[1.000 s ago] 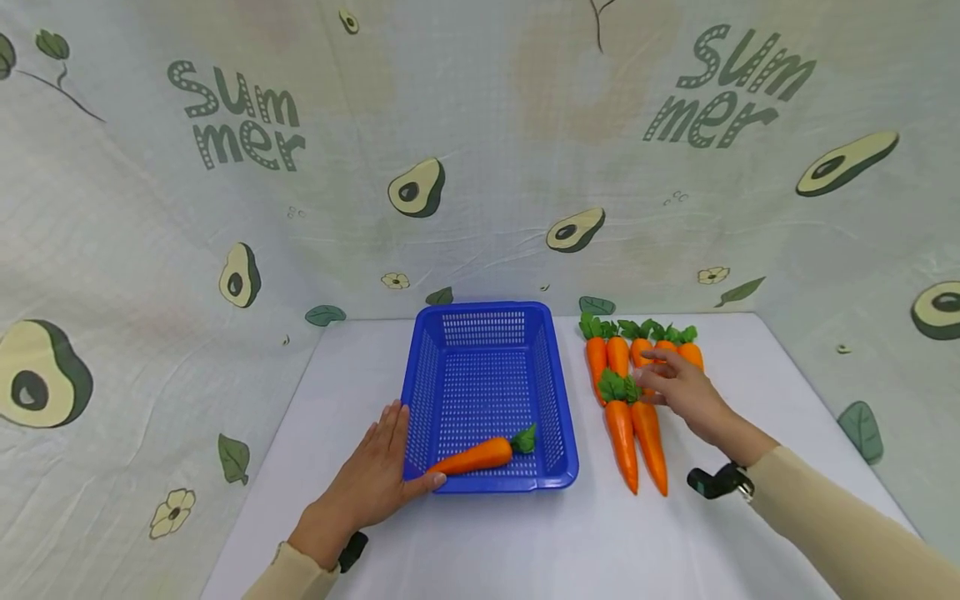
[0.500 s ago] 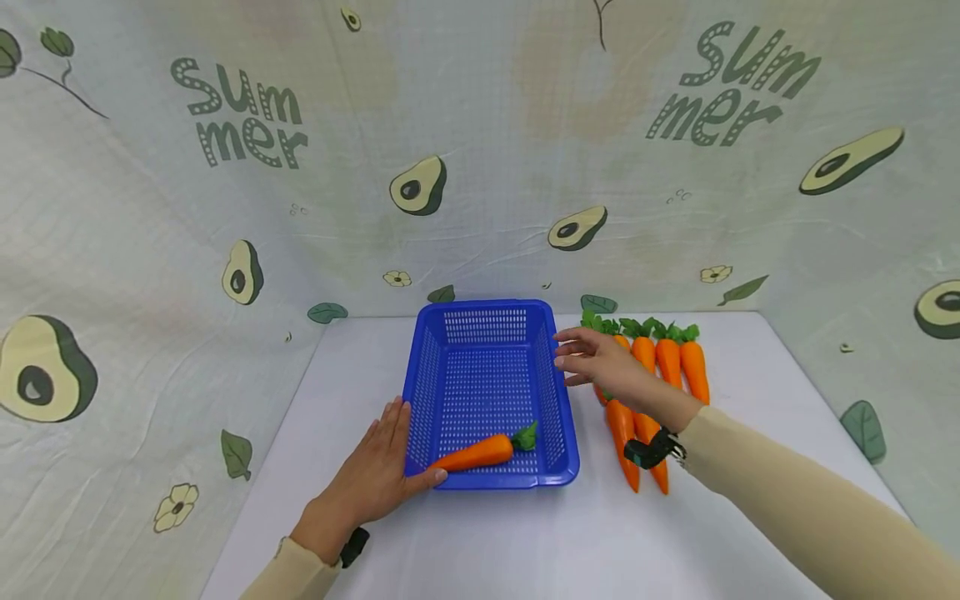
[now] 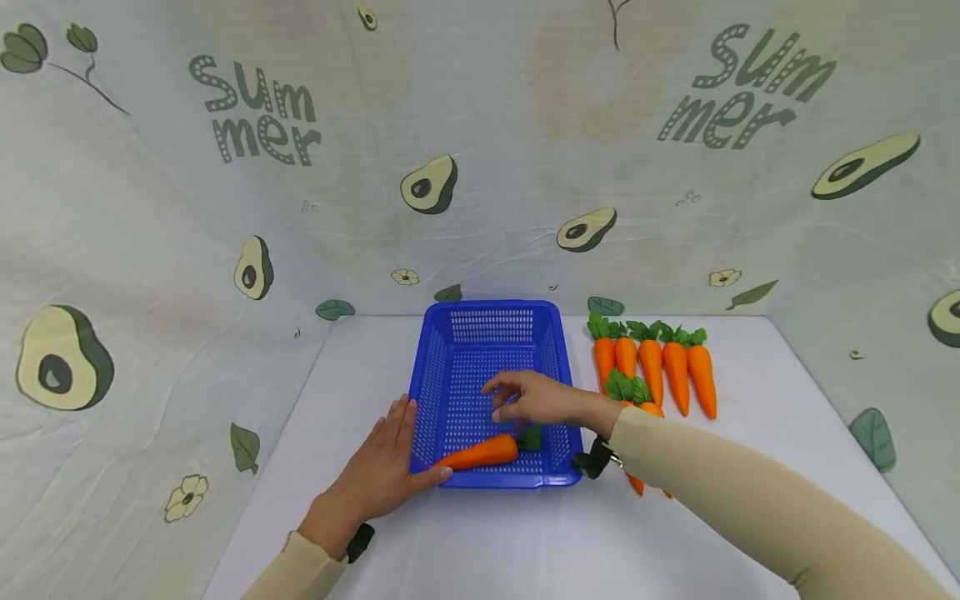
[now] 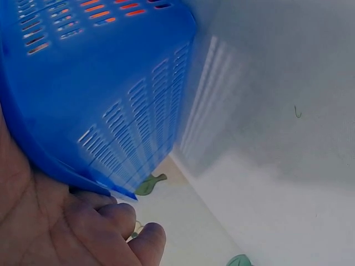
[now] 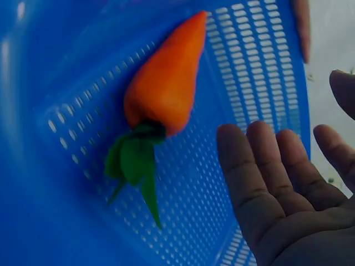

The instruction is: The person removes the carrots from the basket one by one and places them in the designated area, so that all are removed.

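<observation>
A blue plastic basket stands on the white table, one orange carrot with green leaves lying along its near side. My left hand rests against the basket's near left corner, fingers straight along the rim and thumb over the front edge. In the left wrist view its palm lies against the basket's outer side. Over the basket, above the carrot's leafy end, hovers my right hand, holding nothing. The right wrist view has its loosely bent fingers apart from the carrot.
Right of the basket lies a back row of several carrots. Two more carrots lie in front, partly hidden under my right forearm. A printed cloth with avocados hangs behind the table.
My right hand has moved left from the loose carrots, across the basket's right rim, to over its inside. My left hand has stayed at the corner, and the carrot in the basket lies unmoved.
</observation>
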### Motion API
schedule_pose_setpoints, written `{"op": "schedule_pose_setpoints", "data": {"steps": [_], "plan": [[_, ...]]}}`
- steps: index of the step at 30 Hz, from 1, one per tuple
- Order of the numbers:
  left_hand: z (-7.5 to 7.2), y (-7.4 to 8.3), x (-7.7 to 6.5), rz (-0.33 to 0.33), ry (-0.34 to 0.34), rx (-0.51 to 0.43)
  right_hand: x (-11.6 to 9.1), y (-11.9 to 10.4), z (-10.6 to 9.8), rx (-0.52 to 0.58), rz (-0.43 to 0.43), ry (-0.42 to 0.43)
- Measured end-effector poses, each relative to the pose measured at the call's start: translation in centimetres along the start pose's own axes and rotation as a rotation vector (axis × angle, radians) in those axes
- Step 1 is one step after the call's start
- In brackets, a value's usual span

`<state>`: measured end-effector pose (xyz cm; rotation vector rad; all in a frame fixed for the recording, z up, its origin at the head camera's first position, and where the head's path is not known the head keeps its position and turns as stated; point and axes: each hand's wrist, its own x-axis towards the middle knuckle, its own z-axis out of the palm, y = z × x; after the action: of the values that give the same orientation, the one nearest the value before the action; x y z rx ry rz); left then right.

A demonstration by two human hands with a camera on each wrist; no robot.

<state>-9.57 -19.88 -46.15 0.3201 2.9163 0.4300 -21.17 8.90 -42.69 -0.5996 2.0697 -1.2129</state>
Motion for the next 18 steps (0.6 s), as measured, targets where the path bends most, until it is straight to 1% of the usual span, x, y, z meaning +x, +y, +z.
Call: {"op": "schedule_pose_setpoints", "data": {"steps": [3, 6, 9, 13, 18], "plan": [[0.1, -0.1, 0.0, 0.01, 0.001, 0.006, 0.1, 0.1, 0.9, -0.02, 0.027, -0.03], [0.1, -0.1, 0.1, 0.01, -0.008, 0.012, 0.2, 0.2, 1.3, -0.044, 0.063, -0.028], [0.2, -0.2, 0.1, -0.001, -0.016, 0.012, 0.4, 0.2, 1.5, -0.059, 0.093, -0.029], [0.2, -0.2, 0.1, -0.014, -0.014, 0.012, 0.8, 0.2, 1.5, -0.087, 0.107, -0.067], [0.2, -0.2, 0.1, -0.01, -0.012, 0.008, 0.9, -0.4, 1.3, -0.168, 0.125, -0.075]]}}
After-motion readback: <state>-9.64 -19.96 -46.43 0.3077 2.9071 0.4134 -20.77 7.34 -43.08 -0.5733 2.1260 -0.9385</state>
